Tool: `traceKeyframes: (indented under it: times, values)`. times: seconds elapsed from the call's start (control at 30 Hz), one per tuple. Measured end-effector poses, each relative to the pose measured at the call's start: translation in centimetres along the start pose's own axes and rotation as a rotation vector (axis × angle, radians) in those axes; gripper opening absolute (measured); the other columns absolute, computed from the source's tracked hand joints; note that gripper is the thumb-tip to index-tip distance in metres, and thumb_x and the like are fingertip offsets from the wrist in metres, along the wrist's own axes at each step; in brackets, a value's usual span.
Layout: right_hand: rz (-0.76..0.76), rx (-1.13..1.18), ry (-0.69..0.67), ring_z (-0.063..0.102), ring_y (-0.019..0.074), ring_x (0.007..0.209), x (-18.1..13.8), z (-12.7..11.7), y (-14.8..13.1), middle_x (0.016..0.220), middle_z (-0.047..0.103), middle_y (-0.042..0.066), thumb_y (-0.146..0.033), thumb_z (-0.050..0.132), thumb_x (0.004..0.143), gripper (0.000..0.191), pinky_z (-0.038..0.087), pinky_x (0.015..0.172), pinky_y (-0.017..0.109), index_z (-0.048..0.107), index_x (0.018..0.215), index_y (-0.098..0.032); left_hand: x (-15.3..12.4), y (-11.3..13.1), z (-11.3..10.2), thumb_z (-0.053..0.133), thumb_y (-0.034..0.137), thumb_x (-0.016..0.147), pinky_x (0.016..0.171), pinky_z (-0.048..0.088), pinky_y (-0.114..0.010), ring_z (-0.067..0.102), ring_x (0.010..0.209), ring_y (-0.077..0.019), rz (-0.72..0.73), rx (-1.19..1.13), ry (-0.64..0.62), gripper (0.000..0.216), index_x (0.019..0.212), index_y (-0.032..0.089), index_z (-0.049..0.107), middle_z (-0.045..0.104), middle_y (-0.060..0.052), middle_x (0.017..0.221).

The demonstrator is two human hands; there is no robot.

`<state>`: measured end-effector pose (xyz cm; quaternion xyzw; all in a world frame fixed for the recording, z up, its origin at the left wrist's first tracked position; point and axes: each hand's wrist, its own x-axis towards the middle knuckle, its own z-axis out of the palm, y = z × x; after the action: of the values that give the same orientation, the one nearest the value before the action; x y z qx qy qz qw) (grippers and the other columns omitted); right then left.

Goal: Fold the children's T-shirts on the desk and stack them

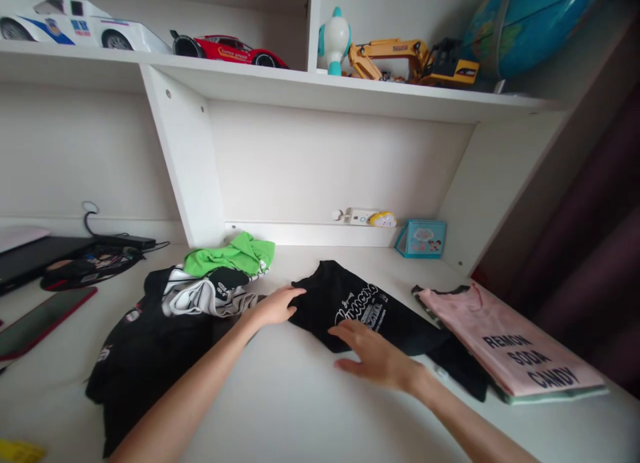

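Observation:
A black T-shirt (357,310) with white lettering lies partly folded on the white desk, its lower part and a sleeve reaching right toward a folded pile. My left hand (277,306) is at the shirt's left edge, fingertips resting on the cloth and thumb apart. Over the shirt's near side is my right hand (375,353), palm down, its fingers stretched onto the fabric and the thumb spread away. On the right, a pink T-shirt (515,336) with dark lettering tops the folded pile. Left of my left hand sits a heap of black clothes (155,343), with striped cloth (200,298) and a green garment (233,255).
A phone-like red-edged device (45,323), cables (95,263) and a dark laptop-like slab (30,256) lie at left. A small blue calendar (425,238) and a power socket (361,216) are at the back. The shelf (280,76) above carries toy vehicles and a globe (530,26).

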<state>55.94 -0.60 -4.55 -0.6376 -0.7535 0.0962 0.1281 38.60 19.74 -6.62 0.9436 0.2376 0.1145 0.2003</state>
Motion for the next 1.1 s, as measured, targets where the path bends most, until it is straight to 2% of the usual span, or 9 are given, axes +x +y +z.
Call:
traceKeyframes:
  times: [0.07, 0.17, 0.27, 0.37, 0.5, 0.67, 0.8, 0.93, 1.1]
  values:
    - [0.025, -0.169, 0.021, 0.051, 0.0257, 0.102, 1.2, 1.5, -1.3, 0.109, 0.056, 0.01, -0.033, 0.058, 0.075, 0.045, 0.045, 0.08, 0.035, 0.05, 0.117, -0.02, 0.8, 0.5, 0.7, 0.051, 0.017, 0.074, 0.087, 0.039, -0.028, 0.055, 0.097, -0.0204, 0.043, 0.008, -0.011, 0.03, 0.102, 0.019, 0.061, 0.058, -0.009, 0.105]
    - [0.132, -0.328, 0.082, 0.055, 0.0233, 0.091, 2.7, 1.2, -0.5, 0.094, 0.058, 0.01, -0.014, 0.048, 0.079, 0.021, 0.046, 0.071, 0.031, 0.058, 0.097, -0.019, 1.7, 0.6, 0.6, 0.055, 0.025, 0.075, 0.084, 0.039, -0.028, 0.055, 0.09, -0.0199, 0.048, 0.035, 0.037, 0.013, 0.077, 0.017, 0.065, 0.059, -0.007, 0.093]
    - [0.274, -0.338, 0.236, 0.056, 0.0243, 0.088, 3.2, -0.4, 0.7, 0.097, 0.055, 0.014, -0.009, 0.035, 0.082, 0.024, 0.045, 0.064, 0.03, 0.056, 0.091, -0.016, 2.3, 1.7, -0.2, 0.051, 0.033, 0.078, 0.076, 0.04, -0.027, 0.054, 0.077, -0.0173, 0.04, -0.031, 0.083, 0.021, 0.068, 0.017, 0.061, 0.059, -0.003, 0.075]
    - [0.31, -0.046, 0.38, 0.058, 0.0185, 0.071, 3.1, -1.2, 0.0, 0.087, 0.058, 0.008, -0.029, 0.04, 0.087, 0.016, 0.044, 0.059, 0.028, 0.049, 0.095, -0.019, 3.0, 4.3, -1.0, 0.043, 0.04, 0.082, 0.059, 0.038, -0.024, 0.049, 0.058, -0.0136, -0.056, -0.218, 0.179, 0.032, 0.067, 0.016, 0.059, 0.05, 0.002, 0.056]
    - [0.24, 0.357, 0.478, 0.06, 0.02, 0.078, 3.7, -1.2, -1.8, 0.087, 0.06, 0.007, -0.054, 0.055, 0.072, 0.048, 0.046, 0.067, 0.03, 0.039, 0.101, -0.019, 4.0, 8.3, -2.1, 0.047, 0.045, 0.078, 0.06, 0.038, -0.024, 0.051, 0.064, -0.0138, -0.05, -0.587, 0.193, 0.035, 0.071, 0.013, 0.06, 0.055, 0.001, 0.061]
    - [0.328, 0.599, 0.694, 0.059, 0.0194, 0.075, 4.7, -4.3, -0.4, 0.082, 0.06, 0.005, -0.036, 0.057, 0.067, 0.036, 0.046, 0.067, 0.032, 0.042, 0.095, -0.019, 4.0, 10.2, -4.8, 0.051, 0.037, 0.078, 0.083, 0.041, -0.03, 0.054, 0.096, -0.0187, 0.055, -0.859, 0.029, 0.03, 0.095, 0.016, 0.064, 0.063, -0.005, 0.096]
    - [0.284, 0.983, 0.698, 0.056, 0.0143, 0.06, 4.7, -8.2, 1.0, 0.068, 0.059, 0.001, -0.025, 0.051, 0.062, 0.019, 0.046, 0.058, 0.028, 0.049, 0.08, -0.019, 3.2, 11.2, -5.3, 0.058, 0.028, 0.073, 0.093, 0.037, -0.034, 0.046, 0.112, -0.0212, 0.252, -0.64, 0.047, 0.046, 0.119, 0.025, 0.053, 0.051, -0.006, 0.122]
    - [0.282, 1.026, 0.772, 0.05, 0.0112, 0.048, 4.8, -12.0, 1.7, 0.053, 0.051, -0.003, -0.025, 0.048, 0.063, 0.01, 0.043, 0.049, 0.024, 0.046, 0.07, -0.019, 3.0, 12.1, -2.7, 0.068, 0.027, 0.063, 0.093, 0.037, -0.035, 0.044, 0.114, -0.0261, 0.283, -0.311, 0.217, 0.077, 0.132, 0.019, 0.035, 0.043, -0.012, 0.128]
    - [0.28, 0.921, 0.901, 0.047, 0.01, 0.045, 4.0, -18.6, 3.3, 0.047, 0.045, -0.004, -0.028, 0.044, 0.073, 0.013, 0.041, 0.045, 0.023, 0.043, 0.063, -0.019, 4.0, 10.0, -0.4, 0.048, 0.015, 0.076, 0.077, 0.044, -0.031, 0.059, 0.09, -0.0231, -0.003, -0.1, 0.318, 0.035, 0.109, 0.02, 0.056, 0.064, -0.007, 0.098]
